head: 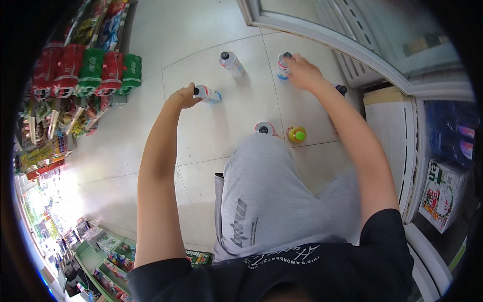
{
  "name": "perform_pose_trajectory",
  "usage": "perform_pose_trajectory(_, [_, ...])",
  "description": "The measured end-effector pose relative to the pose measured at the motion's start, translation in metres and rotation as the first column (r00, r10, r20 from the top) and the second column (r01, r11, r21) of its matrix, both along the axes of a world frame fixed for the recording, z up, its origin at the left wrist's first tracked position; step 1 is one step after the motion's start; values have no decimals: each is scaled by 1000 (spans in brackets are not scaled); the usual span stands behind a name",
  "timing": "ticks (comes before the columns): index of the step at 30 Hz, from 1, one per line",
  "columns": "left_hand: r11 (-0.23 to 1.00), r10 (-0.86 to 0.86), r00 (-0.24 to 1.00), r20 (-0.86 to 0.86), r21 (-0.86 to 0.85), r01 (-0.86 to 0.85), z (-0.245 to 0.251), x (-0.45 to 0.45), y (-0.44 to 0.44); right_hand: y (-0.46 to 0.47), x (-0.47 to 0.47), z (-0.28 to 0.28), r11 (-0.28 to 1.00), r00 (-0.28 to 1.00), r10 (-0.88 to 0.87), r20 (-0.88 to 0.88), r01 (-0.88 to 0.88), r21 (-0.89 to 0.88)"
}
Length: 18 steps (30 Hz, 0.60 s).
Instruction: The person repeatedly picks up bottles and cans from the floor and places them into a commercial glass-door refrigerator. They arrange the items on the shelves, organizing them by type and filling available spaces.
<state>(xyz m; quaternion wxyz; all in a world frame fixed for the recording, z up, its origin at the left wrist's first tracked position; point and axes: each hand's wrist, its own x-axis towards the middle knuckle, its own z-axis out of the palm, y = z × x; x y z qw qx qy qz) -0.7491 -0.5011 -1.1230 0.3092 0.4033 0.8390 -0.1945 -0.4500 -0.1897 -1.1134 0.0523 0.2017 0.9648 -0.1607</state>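
On the tiled floor, my left hand (pixel 185 96) is at the black cap of a white plastic bottle (pixel 208 95), thumb and fingers around the cap. My right hand (pixel 305 72) reaches to another white bottle (pixel 283 68) with a black cap; the hand is slightly blurred, and its fingertips are at the bottle's upper right side. Between them a third such bottle (pixel 233 65) stands by itself. Close to my knee are a black-capped bottle (pixel 264 127), partly hidden, and a yellow-green bottle (pixel 296 134) with a green cap. A dark-capped bottle (pixel 340 90) shows behind my right forearm.
Shelves with red and green packages (pixel 90 71) line the left side. A glass door's frame (pixel 320 41) crosses the upper right, beside a white cabinet (pixel 385 124). At the right lies a printed carton (pixel 441 194). Green shelving (pixel 94 260) stands at the lower left, near a green beer carton (pixel 198 258).
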Motion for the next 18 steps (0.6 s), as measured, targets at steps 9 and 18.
perform_pose_trajectory(9, [953, 31, 997, -66, 302, -9, -21, 12, 21, 22, -43, -52, 986, 987, -152, 60, 156, -65])
perform_pose_trajectory(18, [608, -527, 848, 51, 720, 335, 113, 69, 155, 59, 59, 126, 890, 999, -32, -21, 19, -455])
